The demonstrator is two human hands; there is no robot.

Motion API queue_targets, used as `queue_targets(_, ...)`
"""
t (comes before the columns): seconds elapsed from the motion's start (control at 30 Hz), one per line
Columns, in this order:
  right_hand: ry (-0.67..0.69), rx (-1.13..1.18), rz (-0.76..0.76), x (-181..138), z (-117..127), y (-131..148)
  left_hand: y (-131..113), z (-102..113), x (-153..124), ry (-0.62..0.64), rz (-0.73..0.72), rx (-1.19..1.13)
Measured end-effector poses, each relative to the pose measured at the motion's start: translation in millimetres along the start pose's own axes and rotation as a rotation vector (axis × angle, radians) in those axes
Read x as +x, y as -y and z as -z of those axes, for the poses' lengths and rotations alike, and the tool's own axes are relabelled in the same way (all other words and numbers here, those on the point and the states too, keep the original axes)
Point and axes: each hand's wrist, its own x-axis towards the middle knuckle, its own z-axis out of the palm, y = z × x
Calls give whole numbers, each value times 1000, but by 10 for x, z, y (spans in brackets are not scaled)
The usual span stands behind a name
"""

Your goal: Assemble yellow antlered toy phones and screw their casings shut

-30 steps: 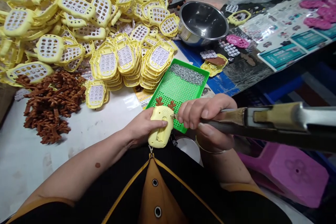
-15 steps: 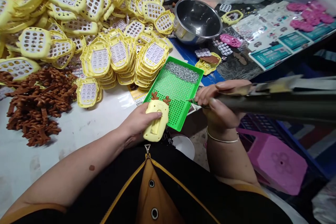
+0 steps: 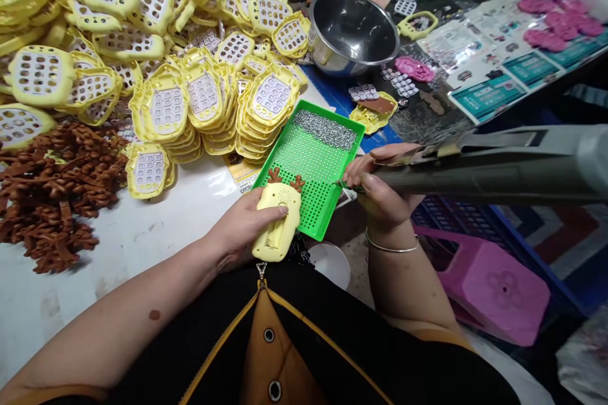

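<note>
My left hand [image 3: 240, 224] grips a yellow toy phone shell with brown antlers [image 3: 278, 215], back side up, at the table's near edge. My right hand [image 3: 380, 186] is closed round the front of a long grey powered screwdriver [image 3: 494, 168] that reaches in from the right. Its tip points left over the green perforated tray [image 3: 313, 168], a short way right of the shell and not touching it. A heap of small silver screws [image 3: 325, 128] lies along the tray's far end.
Stacks and a big pile of yellow keypad shells [image 3: 156, 44] cover the far left. Brown antler pieces [image 3: 52, 193] lie at left. A steel bowl [image 3: 351, 31] stands behind the tray, printed cards and pink parts [image 3: 513, 50] at right. A pink stool [image 3: 494, 285] stands below.
The screwdriver tip has come away from the shell and moved right, out over the green tray. My left hand and the shell slid slightly left and down.
</note>
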Motion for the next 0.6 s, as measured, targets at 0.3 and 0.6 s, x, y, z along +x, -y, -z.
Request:
queue_targets(0.3, -15, 9, 56, -29, -32, -49, 11, 12, -10, 13, 9, -23)
queue_targets(0.6, 9, 40, 32, -24, -17, -37, 24, 33, -1, 23, 2, 4)
